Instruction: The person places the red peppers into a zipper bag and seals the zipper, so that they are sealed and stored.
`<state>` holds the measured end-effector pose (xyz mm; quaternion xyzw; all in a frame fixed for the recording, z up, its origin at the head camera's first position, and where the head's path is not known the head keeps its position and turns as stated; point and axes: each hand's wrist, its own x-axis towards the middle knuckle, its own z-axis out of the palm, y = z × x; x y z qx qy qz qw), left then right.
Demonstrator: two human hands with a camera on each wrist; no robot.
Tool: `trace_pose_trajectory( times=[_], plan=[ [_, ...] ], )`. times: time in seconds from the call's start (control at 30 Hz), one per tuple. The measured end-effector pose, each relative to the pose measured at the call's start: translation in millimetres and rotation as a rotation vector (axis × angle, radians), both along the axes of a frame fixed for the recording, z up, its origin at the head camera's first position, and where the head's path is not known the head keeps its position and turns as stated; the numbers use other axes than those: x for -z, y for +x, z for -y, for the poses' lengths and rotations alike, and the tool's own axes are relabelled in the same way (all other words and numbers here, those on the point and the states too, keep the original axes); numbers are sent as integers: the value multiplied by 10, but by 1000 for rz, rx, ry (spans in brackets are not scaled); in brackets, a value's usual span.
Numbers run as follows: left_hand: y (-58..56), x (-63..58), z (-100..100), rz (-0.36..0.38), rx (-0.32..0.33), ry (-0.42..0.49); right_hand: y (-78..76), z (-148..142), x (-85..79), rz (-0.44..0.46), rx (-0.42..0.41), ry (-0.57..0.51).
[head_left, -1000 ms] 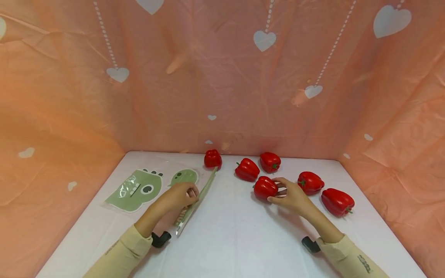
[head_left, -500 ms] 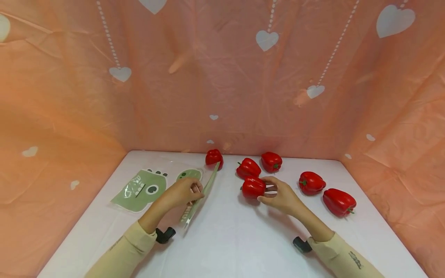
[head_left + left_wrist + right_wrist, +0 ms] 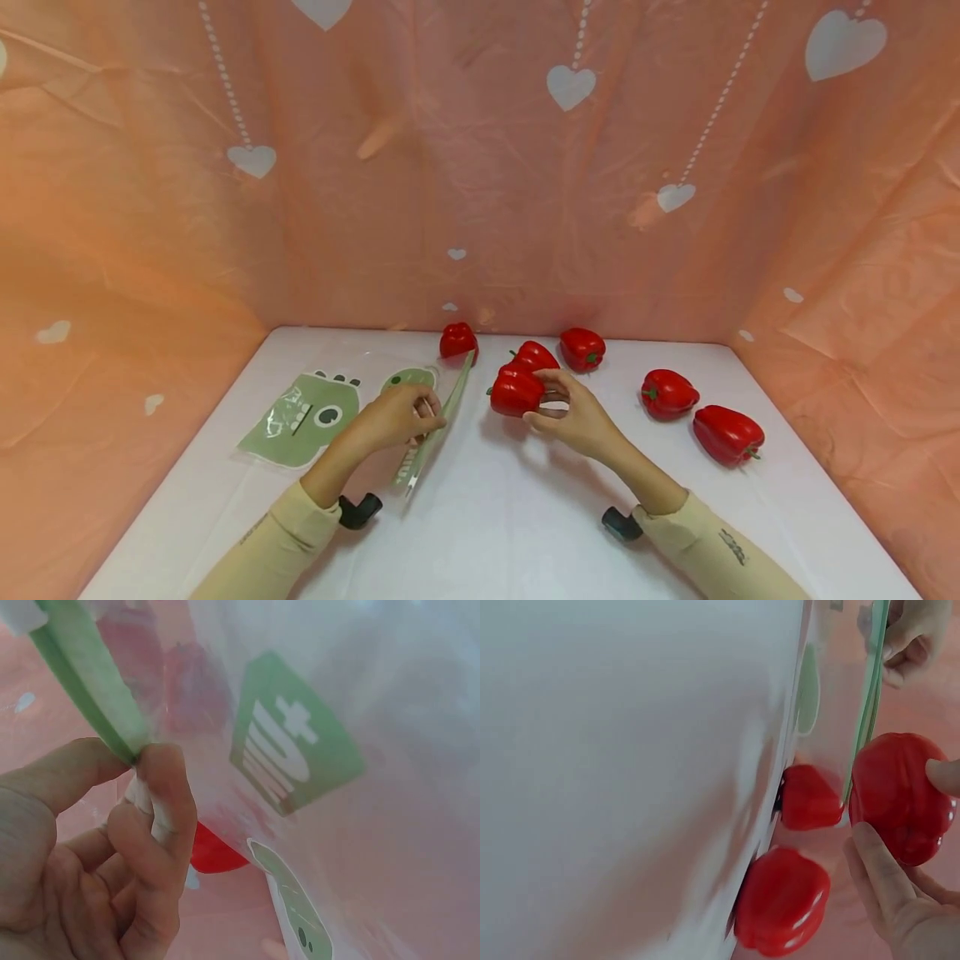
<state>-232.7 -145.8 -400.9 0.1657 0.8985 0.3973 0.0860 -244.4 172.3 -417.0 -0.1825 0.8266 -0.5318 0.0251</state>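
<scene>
My left hand (image 3: 405,414) pinches the green-edged rim of a clear plastic zip bag (image 3: 300,419) printed with a green dinosaur face. In the left wrist view, thumb and forefinger grip the green strip (image 3: 94,682) at the bag's mouth. My right hand (image 3: 573,415) holds a red bell pepper (image 3: 516,392) above the table, its stem end pointing left toward the bag. The right wrist view has the held pepper (image 3: 900,795) between thumb and fingers, close beside the bag's green edge (image 3: 870,697). Part of a second pepper (image 3: 536,356) is hidden behind the held one.
On the white table (image 3: 510,533), one red pepper (image 3: 458,342) stands at the back near the bag. Another pepper (image 3: 582,349) lies at the back, and two more, a near one (image 3: 728,435) and a farther one (image 3: 669,393), lie at right. An orange curtain (image 3: 480,208) encloses the table.
My right hand has carried the pepper leftward and slightly up toward the bag's edge. My left hand, still pinching the rim, has shifted slightly right.
</scene>
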Motion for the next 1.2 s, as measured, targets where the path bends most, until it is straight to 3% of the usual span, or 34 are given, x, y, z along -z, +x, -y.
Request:
trace_pose_trajectory(
  times=[0.4,0.73,1.07,1.2],
  plan=[
    [19,-21,-43,-26,-6,-59,44,254,-5,-7,-11,-10],
    [17,39,-77,-36,-40,-79,81,459,-47,5,-12,-29],
    [22,49,-114,-99,-40,-93,109,468,-23,12,-6,-17],
    [31,21,-103,-115,-75,-95,99,456,-5,18,-9,-20]
  ],
)
